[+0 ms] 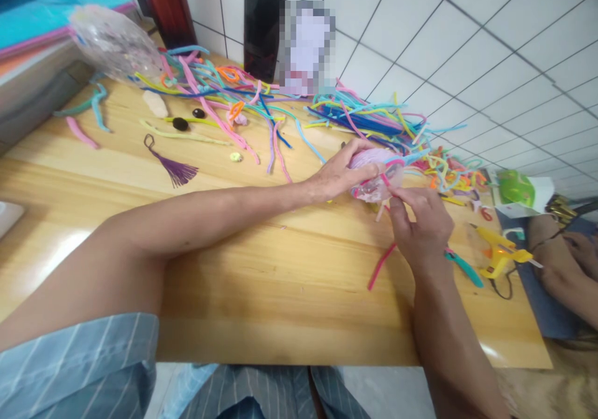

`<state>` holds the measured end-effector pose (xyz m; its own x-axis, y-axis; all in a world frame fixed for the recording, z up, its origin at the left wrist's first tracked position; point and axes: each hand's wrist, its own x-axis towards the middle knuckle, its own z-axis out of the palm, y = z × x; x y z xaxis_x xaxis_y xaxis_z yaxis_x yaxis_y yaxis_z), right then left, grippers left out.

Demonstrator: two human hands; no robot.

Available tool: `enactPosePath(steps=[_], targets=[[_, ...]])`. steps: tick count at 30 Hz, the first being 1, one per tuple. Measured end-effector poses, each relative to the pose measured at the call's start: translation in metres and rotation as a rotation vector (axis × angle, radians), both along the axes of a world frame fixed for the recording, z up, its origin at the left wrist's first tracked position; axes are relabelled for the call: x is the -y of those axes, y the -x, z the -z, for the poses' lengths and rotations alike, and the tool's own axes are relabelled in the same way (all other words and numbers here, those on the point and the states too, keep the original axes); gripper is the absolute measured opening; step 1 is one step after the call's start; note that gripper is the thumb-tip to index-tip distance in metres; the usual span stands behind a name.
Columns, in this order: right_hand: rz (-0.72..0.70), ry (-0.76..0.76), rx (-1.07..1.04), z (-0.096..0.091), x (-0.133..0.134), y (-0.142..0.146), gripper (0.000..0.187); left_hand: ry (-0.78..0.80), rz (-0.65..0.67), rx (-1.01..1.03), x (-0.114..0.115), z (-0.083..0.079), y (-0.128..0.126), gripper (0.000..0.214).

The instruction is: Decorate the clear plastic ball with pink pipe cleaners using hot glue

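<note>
My left hand (343, 173) is closed around a pale purple, rounded bundle (371, 160), partly wrapped in something clear, just above the wooden table (280, 294). A bright pink pipe cleaner (384, 180) runs across the bundle's right side. At that side, my right hand (418, 220) pinches the pink strand between thumb and fingertips. Its red-pink tail (382, 266) hangs below towards the table. The palm-side fingers of my left hand are hidden behind the bundle. Beside my right wrist lies a teal-handled tool (465, 268), its other end hidden by the wrist.
Coloured pipe cleaners (369, 117) are heaped along the tiled wall. A yellow glue gun (502, 251) with a cord lies at the right, near another person's arm (555, 263). A purple tassel (172, 165) and black ovals (180, 124) lie left. A phone (306, 48) leans on the wall.
</note>
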<state>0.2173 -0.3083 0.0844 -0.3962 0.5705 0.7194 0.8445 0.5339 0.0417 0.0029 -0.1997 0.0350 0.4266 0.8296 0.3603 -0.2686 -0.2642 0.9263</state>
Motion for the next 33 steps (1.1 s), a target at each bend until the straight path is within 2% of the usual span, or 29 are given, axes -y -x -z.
enactPosePath(steps=[4, 9, 16, 21, 26, 33], targets=[[-0.062, -0.022, -0.020, 0.001, 0.000, 0.000, 0.025, 0.015, 0.007, 0.013, 0.000, -0.001, -0.001, 0.070], [0.053, -0.016, 0.030, 0.004, 0.000, -0.002, 0.023, 0.064, 0.001, 0.017, -0.001, 0.002, -0.003, 0.065], [0.043, -0.047, 0.015, 0.004, 0.002, -0.003, 0.028, 0.105, 0.029, 0.092, -0.006, 0.003, -0.005, 0.059], [0.101, -0.060, 0.003, 0.004, 0.002, -0.002, 0.023, 0.194, 0.044, 0.116, -0.003, -0.002, -0.002, 0.056], [0.067, -0.063, -0.065, 0.001, 0.001, 0.001, 0.020, 0.333, 0.097, 0.141, 0.000, -0.007, -0.002, 0.060], [0.075, 0.003, -0.221, -0.002, 0.004, 0.003, 0.006, 0.425, 0.110, 0.164, -0.004, -0.004, -0.006, 0.058]])
